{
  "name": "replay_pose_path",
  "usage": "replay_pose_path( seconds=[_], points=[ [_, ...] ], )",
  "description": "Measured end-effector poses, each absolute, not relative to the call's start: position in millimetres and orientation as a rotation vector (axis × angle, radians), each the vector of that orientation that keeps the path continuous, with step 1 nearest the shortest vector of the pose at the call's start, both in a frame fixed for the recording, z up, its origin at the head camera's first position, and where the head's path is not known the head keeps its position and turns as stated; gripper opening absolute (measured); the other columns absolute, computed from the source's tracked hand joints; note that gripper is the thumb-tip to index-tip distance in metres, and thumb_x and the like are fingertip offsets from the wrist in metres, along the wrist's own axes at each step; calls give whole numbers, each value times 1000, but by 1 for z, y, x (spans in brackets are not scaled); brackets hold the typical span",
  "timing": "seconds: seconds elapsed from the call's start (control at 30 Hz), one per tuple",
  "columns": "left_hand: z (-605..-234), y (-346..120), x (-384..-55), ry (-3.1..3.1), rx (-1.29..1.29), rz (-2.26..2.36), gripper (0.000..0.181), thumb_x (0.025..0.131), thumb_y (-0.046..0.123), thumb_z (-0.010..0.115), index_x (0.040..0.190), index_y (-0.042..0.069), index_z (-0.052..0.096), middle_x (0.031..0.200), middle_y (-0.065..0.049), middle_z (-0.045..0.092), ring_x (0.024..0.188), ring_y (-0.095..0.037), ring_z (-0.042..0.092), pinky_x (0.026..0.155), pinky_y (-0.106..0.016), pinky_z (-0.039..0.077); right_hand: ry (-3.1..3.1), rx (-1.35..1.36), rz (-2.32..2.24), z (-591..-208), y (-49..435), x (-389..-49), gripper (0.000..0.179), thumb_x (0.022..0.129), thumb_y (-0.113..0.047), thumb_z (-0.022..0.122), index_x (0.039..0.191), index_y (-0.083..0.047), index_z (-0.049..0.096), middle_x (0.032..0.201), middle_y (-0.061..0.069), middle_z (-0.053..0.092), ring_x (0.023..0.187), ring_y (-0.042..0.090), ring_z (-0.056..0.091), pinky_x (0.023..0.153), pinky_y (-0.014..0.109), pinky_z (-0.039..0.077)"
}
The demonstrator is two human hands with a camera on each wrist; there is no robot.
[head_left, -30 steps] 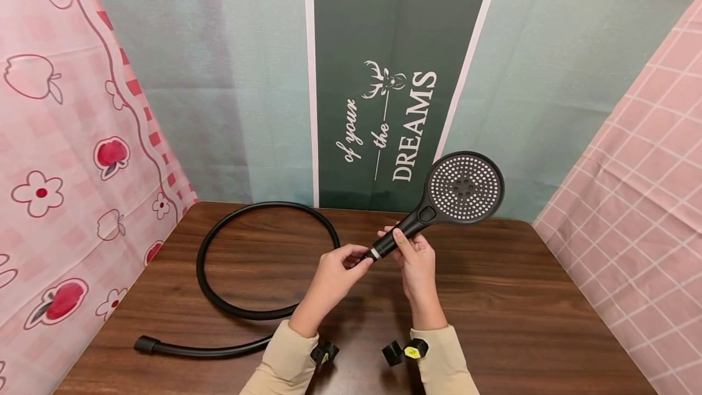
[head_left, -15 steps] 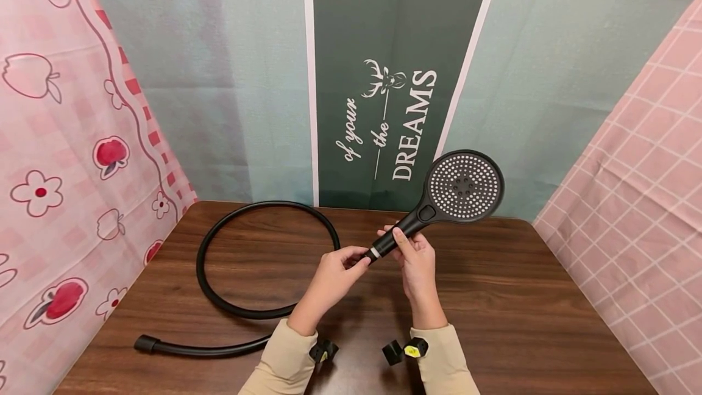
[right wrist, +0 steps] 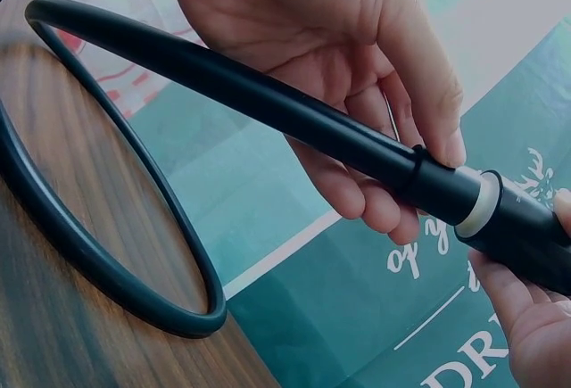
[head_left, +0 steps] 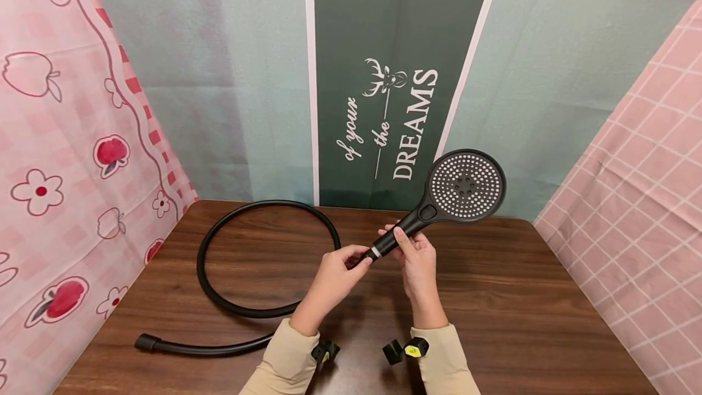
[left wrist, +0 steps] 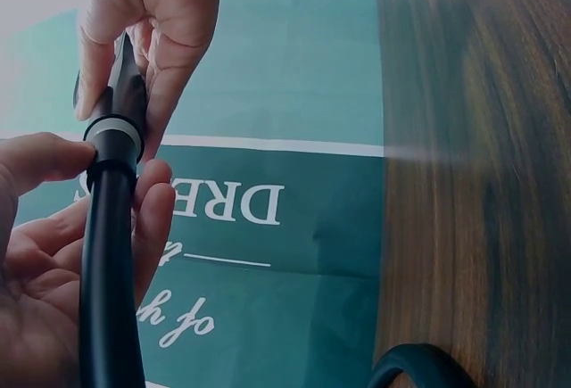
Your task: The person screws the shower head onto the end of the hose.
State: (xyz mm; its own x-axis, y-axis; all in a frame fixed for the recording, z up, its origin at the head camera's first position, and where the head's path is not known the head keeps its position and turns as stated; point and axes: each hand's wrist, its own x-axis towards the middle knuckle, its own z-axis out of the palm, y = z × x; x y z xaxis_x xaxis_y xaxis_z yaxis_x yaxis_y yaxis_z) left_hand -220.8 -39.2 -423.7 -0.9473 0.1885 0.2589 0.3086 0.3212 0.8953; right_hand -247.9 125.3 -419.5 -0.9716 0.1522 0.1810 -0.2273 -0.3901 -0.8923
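A black handheld shower head (head_left: 466, 186) with a round face of pale nozzles is held tilted above the table. My right hand (head_left: 418, 267) grips its handle, thumb along the front. At the handle's lower end a white ring (left wrist: 116, 129) shows between the handle and the hose end. My left hand (head_left: 336, 276) pinches the black end fitting of the shower hose (right wrist: 294, 111) between thumb and fingers, right at that ring. From there the hose runs down behind the left hand and loops on the table.
The hose's other end, a wider black fitting (head_left: 147, 342), lies at the table's front left. A dark wooden table (head_left: 504, 309) spreads below. Printed cloths stand around it: pink on the left (head_left: 49, 139), green behind (head_left: 406, 17), pink checked on the right (head_left: 647, 212).
Both hands keep their places and their holds. The left fingertips shift only slightly on the hose fitting; the shower head stays nearly still.
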Motion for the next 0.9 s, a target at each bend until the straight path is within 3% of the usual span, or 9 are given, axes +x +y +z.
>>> replay_pose_path(
  seconds=[0.9],
  points=[
    [-424,-41,-223,-2439,-465,-1741,25,94,22,69,114,8,72,99,-9,74,86,-15,67,73,-23,54,-1597,134,2451,-419,127,-248,13,100,-14,60,109,-5,59,93,-2,76,91,12,75,82,26,58]
  ],
)
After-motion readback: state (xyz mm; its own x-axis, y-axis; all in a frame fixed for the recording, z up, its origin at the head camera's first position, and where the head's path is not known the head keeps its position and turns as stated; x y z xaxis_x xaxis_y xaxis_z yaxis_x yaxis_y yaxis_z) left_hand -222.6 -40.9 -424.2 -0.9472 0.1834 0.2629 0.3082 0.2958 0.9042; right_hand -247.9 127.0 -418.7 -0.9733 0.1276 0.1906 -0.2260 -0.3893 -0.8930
